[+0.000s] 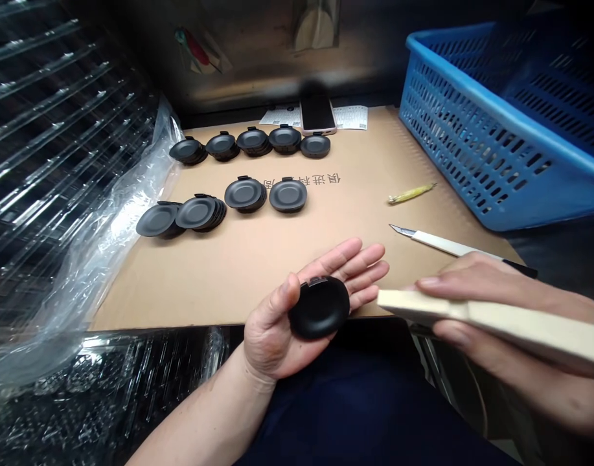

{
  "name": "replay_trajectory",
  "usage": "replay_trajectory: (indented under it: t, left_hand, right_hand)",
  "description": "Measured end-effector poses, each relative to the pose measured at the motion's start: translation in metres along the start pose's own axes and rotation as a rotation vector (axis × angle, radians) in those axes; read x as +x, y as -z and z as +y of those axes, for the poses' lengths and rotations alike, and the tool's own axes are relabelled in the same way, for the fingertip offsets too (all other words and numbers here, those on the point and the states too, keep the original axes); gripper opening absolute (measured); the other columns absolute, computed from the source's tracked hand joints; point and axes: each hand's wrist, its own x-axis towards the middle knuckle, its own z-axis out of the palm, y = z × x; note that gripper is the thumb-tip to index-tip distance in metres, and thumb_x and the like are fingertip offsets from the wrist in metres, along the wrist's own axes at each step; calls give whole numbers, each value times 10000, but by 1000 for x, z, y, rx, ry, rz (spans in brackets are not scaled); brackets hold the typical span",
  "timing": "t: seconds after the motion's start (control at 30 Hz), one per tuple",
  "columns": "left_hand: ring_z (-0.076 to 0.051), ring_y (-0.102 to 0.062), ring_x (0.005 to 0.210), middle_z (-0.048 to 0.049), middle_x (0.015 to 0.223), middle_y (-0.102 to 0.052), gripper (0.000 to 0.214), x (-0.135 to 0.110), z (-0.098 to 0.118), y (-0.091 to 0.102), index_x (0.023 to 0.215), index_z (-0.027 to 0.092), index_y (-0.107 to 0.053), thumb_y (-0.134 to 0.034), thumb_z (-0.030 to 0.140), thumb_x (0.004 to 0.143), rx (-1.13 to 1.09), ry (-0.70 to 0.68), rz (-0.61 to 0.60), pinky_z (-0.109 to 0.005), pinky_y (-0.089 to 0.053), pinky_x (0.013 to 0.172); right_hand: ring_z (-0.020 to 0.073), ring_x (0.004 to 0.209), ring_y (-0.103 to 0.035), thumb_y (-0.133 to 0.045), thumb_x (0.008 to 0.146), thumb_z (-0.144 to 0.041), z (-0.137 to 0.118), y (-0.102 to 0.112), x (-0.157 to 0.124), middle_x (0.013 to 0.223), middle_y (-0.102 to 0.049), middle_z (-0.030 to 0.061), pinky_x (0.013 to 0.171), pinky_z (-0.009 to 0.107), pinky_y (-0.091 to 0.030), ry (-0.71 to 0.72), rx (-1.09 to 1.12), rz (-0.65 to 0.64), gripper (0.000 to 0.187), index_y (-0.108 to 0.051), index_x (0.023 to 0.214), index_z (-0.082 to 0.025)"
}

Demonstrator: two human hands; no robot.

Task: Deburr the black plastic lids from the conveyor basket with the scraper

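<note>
My left hand [282,336] lies palm up near the cardboard's front edge, fingers stretched out. A glossy black oval plastic part [320,310] with a small tab rests in that palm, the thumb against its edge. To the right, my right hand [491,310] is closed on a flat cream-coloured pad [534,327], its tip close to the left fingertips. Beyond the hands, similar black oval parts stand in stacks: a front row with a stack [287,195] at its right end, and a back row with another stack [316,145] at its right end.
Brown cardboard [355,194] covers the work surface. A white-handled craft knife [442,243] and a yellow pen-like tool [412,193] lie on the right, beside a blue basket [452,136]. A phone [318,115] lies at the back over printed paper [352,118]. Clear plastic trays [48,129] stand left.
</note>
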Motion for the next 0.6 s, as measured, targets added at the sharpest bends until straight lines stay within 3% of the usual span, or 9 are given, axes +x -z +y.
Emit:
replay_trajectory:
  t: [0.17, 0.4, 0.6]
  left_hand:
    - [-355, -511, 1431, -160, 1497, -592, 523, -1, -2, 1, 1382, 124, -631, -648, 366, 919, 5, -3, 6, -456, -402, 1205]
    - [-355, -487, 1447, -188, 1465, -609, 381, -1, -7, 3, 1210, 95, -699, -589, 375, 977, 8, -13, 56, -501, -338, 1245]
    - [-336, -527, 1414, -182, 1357, -676, 273, 1, -6, 1, 992, 142, -711, -633, 402, 963, -36, -10, 85, -485, -341, 1235]
  right_hand:
    - [190, 969, -695, -623, 975, -168, 6, -12, 5, 1157, -744, 81, 761, 310, -599, 214, 114, -270, 367, -632, 1342, -179]
    - [216, 1051, -589, -565, 997, -77, -8, -43, 8, 1262, -708, 107, 873, 372, -545, 335, 161, -251, 261, -680, 1228, -109]
    - [211, 1108, -566, -568, 995, -63, -2, -37, 3, 1305, -674, 112, 990, 379, -505, 296, 135, -263, 329, -657, 1311, -84]
